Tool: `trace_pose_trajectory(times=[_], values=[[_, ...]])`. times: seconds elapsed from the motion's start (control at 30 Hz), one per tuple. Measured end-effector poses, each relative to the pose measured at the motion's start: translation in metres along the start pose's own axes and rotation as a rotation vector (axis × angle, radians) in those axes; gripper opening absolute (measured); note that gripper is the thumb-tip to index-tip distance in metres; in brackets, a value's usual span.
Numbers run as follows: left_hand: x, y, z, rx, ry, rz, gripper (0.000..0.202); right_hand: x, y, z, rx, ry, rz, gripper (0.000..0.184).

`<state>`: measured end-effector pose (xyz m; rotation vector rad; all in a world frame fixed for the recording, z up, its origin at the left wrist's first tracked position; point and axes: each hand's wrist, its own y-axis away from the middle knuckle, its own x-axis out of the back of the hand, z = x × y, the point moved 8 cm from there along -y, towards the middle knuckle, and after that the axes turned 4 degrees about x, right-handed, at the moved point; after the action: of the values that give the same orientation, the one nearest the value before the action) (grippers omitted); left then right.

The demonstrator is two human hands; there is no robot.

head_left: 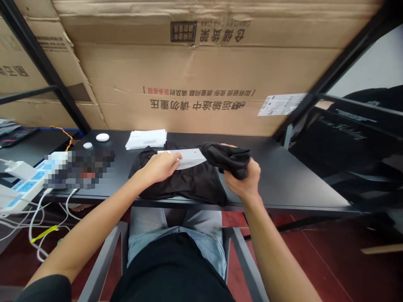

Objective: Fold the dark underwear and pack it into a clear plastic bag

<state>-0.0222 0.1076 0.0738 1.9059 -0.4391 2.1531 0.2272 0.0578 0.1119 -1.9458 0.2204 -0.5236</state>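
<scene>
**Head view: two hands at a dark garment with a stiff sheet laid on it**

Head camera, looking down past the seated person's lap to a black table (283, 172). A black garment (189, 184) lies spread at the table's near edge, directly in front of the person. A pale stiff sheet (190, 157) rests on the garment's upper part. The left hand (162, 165) lies on the sheet's left end, fingers loosely bent and not closed. It appears to press the sheet down rather than pinch it, though the fingertips are too small to tell for certain. The right hand (244, 180) is closed in a fist around a bunched fold of the same garment, held raised just above the sheet's right end.

Behind the garment lies a stack of white sheets (146, 138), and to its left a white round puck (102, 137). A power strip (19, 188) with white cables sits at far left. A large cardboard box (201, 75) stands behind the table.
</scene>
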Motion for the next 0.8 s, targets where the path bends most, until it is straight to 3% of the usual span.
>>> trace_pose_trajectory(times=[0.07,0.17,0.27,0.33,0.43,0.5,0.7,0.8], values=[[0.002,-0.001,-0.003,-0.005,0.02,-0.008,0.036,-0.029,-0.006,-0.018,0.104,-0.145,-0.274,0.043],[0.008,0.002,-0.004,-0.033,0.066,0.002,0.04,-0.067,-0.008,-0.034,0.196,-0.243,-0.634,0.046],[0.014,0.006,-0.006,-0.02,0.076,0.036,0.047,-0.091,-0.009,-0.028,0.187,-0.189,-0.888,0.056],[0.019,0.007,-0.009,0.036,0.061,0.069,0.043,-0.097,-0.01,-0.02,0.16,-0.081,-0.986,0.07],[0.027,0.009,-0.011,0.121,0.013,0.12,0.042,-0.098,-0.011,-0.015,0.173,0.097,-1.033,0.086],[0.031,0.012,-0.008,0.172,-0.048,0.125,0.041,-0.098,-0.013,-0.019,0.208,0.193,-1.005,0.086],[0.041,0.022,0.005,0.284,-0.152,0.143,0.036,-0.101,-0.016,-0.02,0.067,0.552,-0.937,0.062],[0.045,0.025,0.014,0.283,-0.16,0.174,0.045,-0.104,-0.018,-0.019,-0.022,0.677,-0.937,0.05]])
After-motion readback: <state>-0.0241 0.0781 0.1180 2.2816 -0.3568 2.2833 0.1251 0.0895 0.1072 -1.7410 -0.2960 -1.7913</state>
